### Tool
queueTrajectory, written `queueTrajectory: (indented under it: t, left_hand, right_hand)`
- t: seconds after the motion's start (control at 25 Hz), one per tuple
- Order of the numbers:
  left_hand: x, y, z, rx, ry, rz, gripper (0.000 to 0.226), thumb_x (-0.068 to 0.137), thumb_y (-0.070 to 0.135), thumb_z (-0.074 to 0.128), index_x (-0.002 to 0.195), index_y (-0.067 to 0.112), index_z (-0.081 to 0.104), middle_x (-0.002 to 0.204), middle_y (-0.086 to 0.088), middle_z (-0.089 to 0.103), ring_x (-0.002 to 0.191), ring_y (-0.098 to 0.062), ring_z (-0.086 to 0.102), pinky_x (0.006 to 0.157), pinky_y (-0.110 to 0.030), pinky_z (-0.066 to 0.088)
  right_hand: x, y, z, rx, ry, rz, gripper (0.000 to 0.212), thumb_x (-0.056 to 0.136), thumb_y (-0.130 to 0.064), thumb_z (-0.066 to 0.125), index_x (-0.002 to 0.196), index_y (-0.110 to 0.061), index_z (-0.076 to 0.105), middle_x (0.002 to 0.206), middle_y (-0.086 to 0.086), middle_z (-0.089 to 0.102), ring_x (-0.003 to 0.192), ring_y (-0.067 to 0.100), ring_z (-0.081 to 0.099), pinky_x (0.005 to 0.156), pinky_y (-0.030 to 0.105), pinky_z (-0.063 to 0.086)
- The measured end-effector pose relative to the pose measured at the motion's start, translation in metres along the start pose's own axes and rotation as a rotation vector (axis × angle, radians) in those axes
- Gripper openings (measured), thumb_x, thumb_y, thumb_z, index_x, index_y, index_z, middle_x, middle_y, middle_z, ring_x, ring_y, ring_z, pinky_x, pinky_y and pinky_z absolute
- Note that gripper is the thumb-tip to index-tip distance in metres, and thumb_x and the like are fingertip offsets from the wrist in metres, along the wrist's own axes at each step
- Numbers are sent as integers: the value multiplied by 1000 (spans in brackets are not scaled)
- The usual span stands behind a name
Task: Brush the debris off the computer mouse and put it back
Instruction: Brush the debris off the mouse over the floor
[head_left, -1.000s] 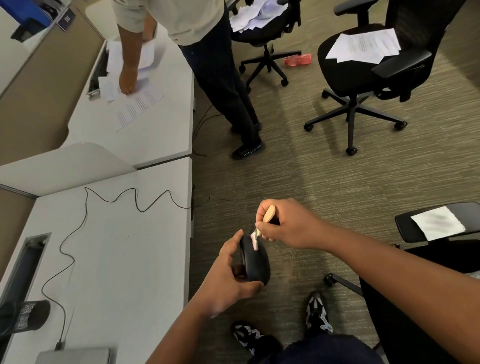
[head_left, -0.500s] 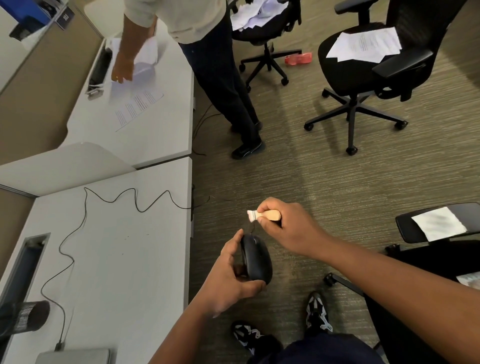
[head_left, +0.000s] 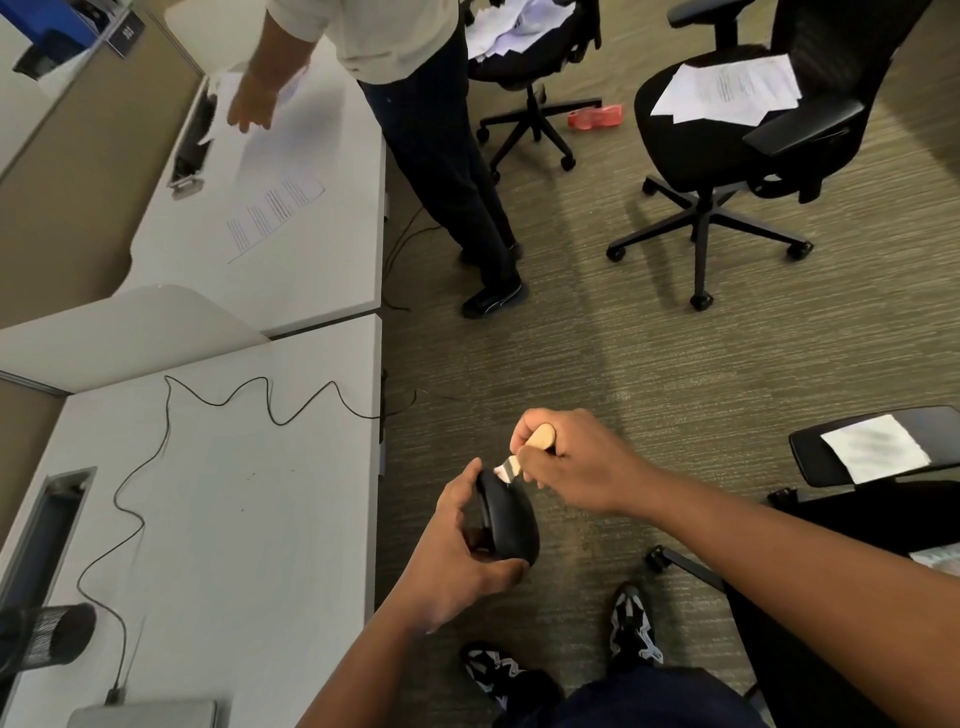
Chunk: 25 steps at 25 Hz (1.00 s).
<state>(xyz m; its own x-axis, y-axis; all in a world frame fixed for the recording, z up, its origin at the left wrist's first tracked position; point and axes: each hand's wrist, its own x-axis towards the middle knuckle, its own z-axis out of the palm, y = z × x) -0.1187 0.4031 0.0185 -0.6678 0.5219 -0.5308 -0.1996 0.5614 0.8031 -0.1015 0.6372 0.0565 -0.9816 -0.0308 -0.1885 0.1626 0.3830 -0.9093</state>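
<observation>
The computer mouse (head_left: 508, 519) was in the lower middle of the frame, held in the air over the carpet (head_left: 649, 364) and just right of the desk (head_left: 249, 519) edge. I think it was kept off the desk so that the debris would fall on the floor and not on the work surface. The left hand (head_left: 457, 561) grasped it from the side, thumb under its near end and fingers behind its far edge, so the mouse stood tilted on its side with the top shell open to the brush (head_left: 524, 452). The right hand (head_left: 571, 465) was clenched around the short wooden handle of this brush, and the pale bristles touched the far end of the mouse (whether any debris was there, I could not tell, it was too small to see). In my judgement the brushing was not finished, and the putting back was not yet done.

On the desk, in the left part of the frame, a thin black cable (head_left: 171, 441) lay in loose curves. In the upper part another person (head_left: 415, 104) stood reaching toward papers (head_left: 275, 208), and an office chair (head_left: 727, 135) with sheets on its seat stood at the upper right.
</observation>
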Motion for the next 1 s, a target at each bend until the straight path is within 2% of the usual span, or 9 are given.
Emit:
queueTrajectory:
  t: [0.08, 0.16, 0.28, 0.4, 0.6, 0.8, 0.92, 1.0]
  left_hand:
    - [0, -4, -1, 30, 15, -2, 127, 63, 28, 99, 156, 62, 20, 161, 10, 35, 130, -33, 62, 98, -40, 62]
    - [0, -6, -1, 46, 25, 5, 126, 62, 30, 100, 155, 62, 21, 161, 13, 33, 133, -31, 60, 100, -40, 61]
    - [1, -6, 0, 61, 35, 21, 125, 64, 29, 99, 157, 58, 22, 160, 18, 30, 136, -29, 56, 98, -38, 61]
    - [2, -2, 0, 74, 29, 42, 126, 64, 29, 97, 161, 51, 19, 154, 26, 27, 136, -30, 55, 98, -38, 62]
    - [1, -5, 0, 72, 35, 48, 129, 64, 29, 97, 164, 46, 16, 151, 36, 24, 138, -30, 53, 99, -39, 62]
    - [4, -6, -2, 89, 47, 56, 127, 63, 31, 97, 162, 49, 18, 146, 43, 22, 138, -33, 51, 96, -40, 63]
    - [5, -4, -3, 104, 50, 71, 127, 62, 34, 97, 161, 50, 18, 146, 46, 21, 140, -31, 50, 99, -43, 62]
    - [5, -4, -3, 112, 53, 70, 128, 62, 34, 97, 162, 49, 18, 146, 47, 22, 140, -31, 50, 100, -43, 61]
  right_hand:
    - [1, -2, -4, 50, -24, 38, 13, 94, -16, 58, 88, -14, 69, 74, 10, 76, 67, 27, 72, 56, 36, 55]
    - [1, -3, -6, 99, 9, 43, 13, 93, -15, 58, 87, -13, 69, 73, 10, 76, 67, 27, 73, 59, 40, 58]
    - [3, -3, -5, 97, 92, 7, 10, 95, -18, 59, 91, -18, 68, 74, 7, 76, 68, 25, 73, 63, 45, 58]
    - [2, -2, 1, 19, 48, 7, 9, 96, -20, 59, 93, -20, 68, 76, 8, 76, 71, 29, 72, 63, 49, 56]
    - [0, -3, -1, 74, -31, 89, 13, 93, -15, 59, 86, -12, 69, 73, 9, 76, 69, 27, 74, 65, 47, 60]
    - [2, -4, -1, 77, 81, 44, 10, 96, -19, 58, 92, -21, 68, 77, 6, 77, 72, 26, 74, 67, 48, 59]
    - [0, -3, 4, 33, 27, 49, 10, 96, -19, 58, 93, -23, 68, 79, 5, 77, 74, 25, 74, 66, 46, 59]
    - [0, -4, 3, 45, -10, 79, 12, 94, -17, 58, 89, -18, 69, 77, 7, 77, 72, 24, 74, 64, 41, 60]
